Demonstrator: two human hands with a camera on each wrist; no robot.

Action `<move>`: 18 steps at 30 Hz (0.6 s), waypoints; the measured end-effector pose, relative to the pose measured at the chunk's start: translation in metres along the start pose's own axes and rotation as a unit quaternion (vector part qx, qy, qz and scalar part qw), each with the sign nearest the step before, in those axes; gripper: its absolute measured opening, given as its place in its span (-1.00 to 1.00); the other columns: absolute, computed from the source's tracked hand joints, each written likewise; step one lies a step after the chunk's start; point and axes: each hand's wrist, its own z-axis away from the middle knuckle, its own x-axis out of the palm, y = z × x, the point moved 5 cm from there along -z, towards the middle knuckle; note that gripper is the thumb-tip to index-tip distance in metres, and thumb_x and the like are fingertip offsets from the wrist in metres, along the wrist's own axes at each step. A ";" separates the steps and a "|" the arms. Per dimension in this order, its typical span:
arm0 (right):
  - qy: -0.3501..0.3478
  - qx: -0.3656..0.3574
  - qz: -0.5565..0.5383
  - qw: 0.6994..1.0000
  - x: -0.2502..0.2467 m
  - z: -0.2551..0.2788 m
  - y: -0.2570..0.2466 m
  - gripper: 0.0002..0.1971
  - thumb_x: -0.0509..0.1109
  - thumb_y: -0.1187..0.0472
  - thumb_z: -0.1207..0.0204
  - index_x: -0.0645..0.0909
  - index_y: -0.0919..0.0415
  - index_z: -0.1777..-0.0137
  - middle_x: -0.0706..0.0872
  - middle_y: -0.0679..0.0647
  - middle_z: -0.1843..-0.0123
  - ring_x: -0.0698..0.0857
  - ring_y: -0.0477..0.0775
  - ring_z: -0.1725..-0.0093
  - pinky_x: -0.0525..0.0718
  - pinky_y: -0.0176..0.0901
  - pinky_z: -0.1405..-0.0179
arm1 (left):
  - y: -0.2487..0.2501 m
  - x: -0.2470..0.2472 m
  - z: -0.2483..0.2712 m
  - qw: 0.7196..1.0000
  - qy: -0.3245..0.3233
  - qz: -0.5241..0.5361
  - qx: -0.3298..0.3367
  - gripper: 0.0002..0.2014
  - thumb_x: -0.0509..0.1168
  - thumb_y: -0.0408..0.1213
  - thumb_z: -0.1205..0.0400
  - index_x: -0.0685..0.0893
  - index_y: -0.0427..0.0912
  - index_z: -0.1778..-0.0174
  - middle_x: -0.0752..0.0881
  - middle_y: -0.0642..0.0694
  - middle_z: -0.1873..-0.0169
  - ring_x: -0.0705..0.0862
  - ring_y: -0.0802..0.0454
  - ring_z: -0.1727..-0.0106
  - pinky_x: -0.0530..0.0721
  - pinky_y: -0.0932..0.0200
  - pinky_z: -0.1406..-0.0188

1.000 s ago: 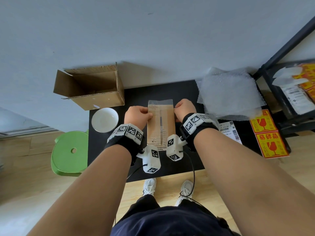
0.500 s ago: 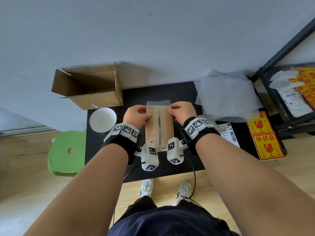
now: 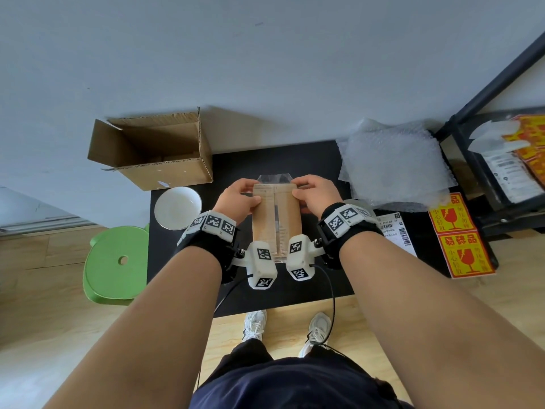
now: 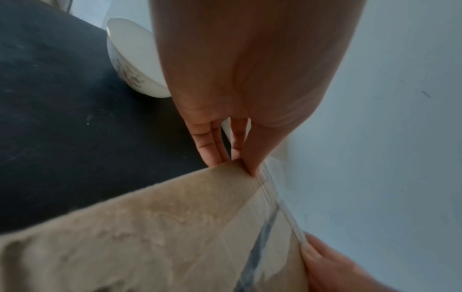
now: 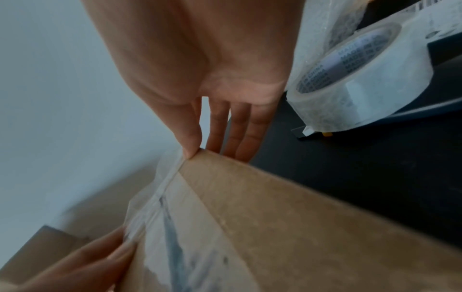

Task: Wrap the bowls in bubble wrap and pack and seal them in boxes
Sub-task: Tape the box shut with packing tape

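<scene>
A closed brown cardboard box (image 3: 275,219) sits on the black table (image 3: 295,160), with clear tape along its top seam and a loose tape end past its far edge. My left hand (image 3: 240,197) grips the far left corner, thumb on top and fingers down the side (image 4: 212,150). My right hand (image 3: 312,193) grips the far right corner the same way (image 5: 192,146). The box (image 4: 150,227) fills the low part of both wrist views (image 5: 275,217). A white bowl (image 3: 177,207) stands bare left of the box, also seen in the left wrist view (image 4: 130,59).
An open empty cardboard box (image 3: 156,152) lies at the table's back left. Bubble wrap (image 3: 395,166) is piled at the back right, a roll of clear tape (image 5: 350,79) beside my right hand. Red fragile stickers (image 3: 460,237), a black shelf (image 3: 501,172), a green stool (image 3: 115,264) flank the table.
Both hands have slid along the box's top toward its far edge and now sit at the far corners. The box itself has stayed in place.
</scene>
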 end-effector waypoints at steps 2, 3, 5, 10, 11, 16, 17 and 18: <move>0.023 -0.024 0.035 0.999 -0.002 -0.001 -0.001 -0.66 0.43 0.32 -0.54 0.59 0.05 -0.28 0.69 0.05 -0.07 0.72 0.08 -0.04 0.74 0.05 -0.11 | 0.002 -0.001 0.002 1.000 0.018 -0.020 0.010 -0.65 0.36 -0.42 -0.61 0.60 -0.10 -0.31 0.69 -0.03 -0.17 0.71 0.03 -0.14 0.72 0.14 -0.09; 0.033 -0.044 0.063 0.996 -0.003 0.000 -0.004 -0.62 0.44 0.31 -0.53 0.55 0.01 -0.31 0.66 0.04 -0.09 0.70 0.06 -0.05 0.71 0.01 -0.12 | 0.003 -0.003 0.002 0.998 0.035 -0.041 0.016 -0.59 0.40 -0.39 -0.59 0.57 -0.12 -0.36 0.67 -0.02 -0.21 0.69 0.03 -0.17 0.69 0.11 -0.16; 0.047 -0.095 0.133 0.985 -0.002 0.001 -0.011 -0.60 0.42 0.33 -0.51 0.54 -0.03 -0.29 0.57 0.06 -0.17 0.63 0.03 -0.05 0.63 -0.10 -0.07 | 0.007 -0.006 0.004 0.992 0.079 -0.097 0.032 -0.50 0.46 -0.33 -0.54 0.51 -0.11 -0.40 0.57 0.00 -0.25 0.62 0.05 -0.19 0.60 0.14 -0.22; 0.037 -0.144 0.219 0.964 0.007 0.003 -0.018 -0.69 0.30 0.32 -0.56 0.70 -0.11 -0.11 0.49 0.05 -0.18 0.62 0.01 0.04 0.63 -0.11 -0.06 | 0.033 -0.003 0.010 0.940 0.099 -0.284 0.160 -0.64 0.42 -0.32 -0.55 0.61 -0.06 -0.27 0.53 0.00 -0.26 0.46 -0.01 -0.32 0.45 0.17 -0.27; 0.030 -0.134 0.222 0.965 0.008 0.003 -0.017 -0.69 0.28 0.31 -0.58 0.71 -0.12 -0.11 0.48 0.03 -0.18 0.60 0.00 0.01 0.62 -0.12 -0.09 | 0.037 0.000 0.011 0.927 0.084 -0.318 0.180 -0.64 0.38 -0.34 -0.58 0.62 -0.06 -0.30 0.55 0.01 -0.28 0.42 -0.01 -0.35 0.41 0.16 -0.30; -0.025 -0.097 0.209 0.973 0.010 0.001 -0.013 -0.64 0.20 0.29 -0.64 0.67 -0.12 -0.26 0.58 0.02 -0.28 0.62 -0.04 -0.09 0.59 -0.19 -0.08 | 0.035 0.004 0.006 0.910 0.022 -0.391 0.134 -0.60 0.20 -0.27 -0.69 0.53 0.03 -0.46 0.56 0.04 -0.37 0.36 -0.02 -0.45 0.37 -0.05 -0.47; -0.042 -0.089 0.206 0.974 0.011 0.001 -0.014 -0.61 0.18 0.31 -0.64 0.65 -0.08 -0.32 0.62 0.01 -0.30 0.61 -0.06 -0.10 0.55 -0.22 -0.07 | 0.033 0.005 0.005 0.911 0.012 -0.395 0.118 -0.59 0.17 -0.25 -0.70 0.50 0.03 -0.49 0.55 0.03 -0.38 0.37 -0.04 -0.46 0.37 -0.08 -0.47; -0.057 -0.082 0.205 0.974 0.011 0.001 -0.014 -0.59 0.16 0.34 -0.64 0.63 -0.04 -0.36 0.64 0.01 -0.31 0.60 -0.07 -0.11 0.53 -0.24 -0.07 | 0.032 0.007 0.005 0.913 0.003 -0.393 0.107 -0.59 0.14 -0.25 -0.70 0.48 0.02 -0.50 0.55 0.01 -0.38 0.38 -0.06 -0.45 0.39 -0.09 -0.47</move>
